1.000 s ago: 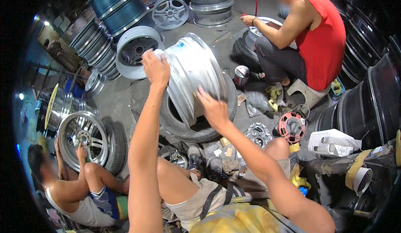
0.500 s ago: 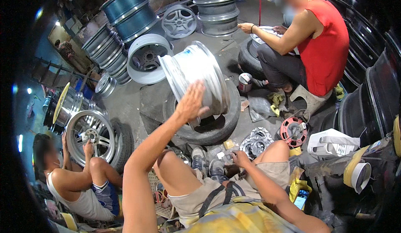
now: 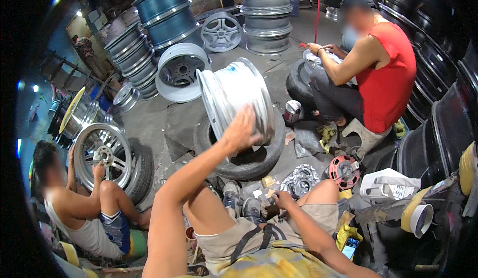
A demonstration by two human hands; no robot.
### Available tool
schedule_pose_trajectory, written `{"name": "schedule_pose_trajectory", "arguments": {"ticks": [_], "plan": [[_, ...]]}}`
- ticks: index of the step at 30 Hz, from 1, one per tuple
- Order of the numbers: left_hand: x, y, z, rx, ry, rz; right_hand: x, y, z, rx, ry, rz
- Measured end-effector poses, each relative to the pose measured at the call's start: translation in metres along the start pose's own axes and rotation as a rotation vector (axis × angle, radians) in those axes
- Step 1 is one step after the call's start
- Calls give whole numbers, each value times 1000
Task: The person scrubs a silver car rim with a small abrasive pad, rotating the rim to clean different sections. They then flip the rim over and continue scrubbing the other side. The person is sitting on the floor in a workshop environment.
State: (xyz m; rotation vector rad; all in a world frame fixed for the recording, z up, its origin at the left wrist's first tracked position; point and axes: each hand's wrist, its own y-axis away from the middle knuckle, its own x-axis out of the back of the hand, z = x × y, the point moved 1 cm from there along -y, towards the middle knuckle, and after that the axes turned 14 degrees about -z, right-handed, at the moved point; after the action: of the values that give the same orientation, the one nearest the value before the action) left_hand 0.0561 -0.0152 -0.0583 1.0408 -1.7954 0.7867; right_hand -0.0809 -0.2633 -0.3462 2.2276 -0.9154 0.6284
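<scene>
"where's the wheel rim (image 3: 234,91)?"

"middle of the scene, standing on its edge on a tyre (image 3: 269,163) that lies flat on the floor. one lip faces left, the other right."

"and the hands?"

"the left hand (image 3: 242,129) is spread flat over the near side of the rim, fingers long, gripping nothing. it's blurred, so i can't tell if the palm presses or just skims. the right hand (image 3: 284,200) is down by the near right knee, fingers curled; can't tell if anything's in it."

"how would you work that curve well?"

"palm loose, light even strokes along the curve, i'd say. pushing hard to one side could roll the rim off its seat. (a tyre makes a decent cushion, but not a clamp.)"

"and the right hand?"

"for any harder push, i'd want it bracing the right lip, fingers clear of where rim meets tyre. mind the small yellow block (image 3: 268,181) and the silver wheel cover (image 3: 300,179) on the near right; they're close to that hand."
</scene>
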Motion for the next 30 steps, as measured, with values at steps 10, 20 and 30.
{"name": "schedule_pose_trajectory", "arguments": {"ticks": [10, 20, 30], "plan": [[-24, 46, 56, -158, 880, -376, 42, 4, -37, 70, -1232, -86], [39, 23, 74, 221, 2115, -290, 184, 10, -153, 566, -1547, 53], [50, -15, -45, 276, 655, 306, 267, -110, -175, 444, -771, 592]]}}
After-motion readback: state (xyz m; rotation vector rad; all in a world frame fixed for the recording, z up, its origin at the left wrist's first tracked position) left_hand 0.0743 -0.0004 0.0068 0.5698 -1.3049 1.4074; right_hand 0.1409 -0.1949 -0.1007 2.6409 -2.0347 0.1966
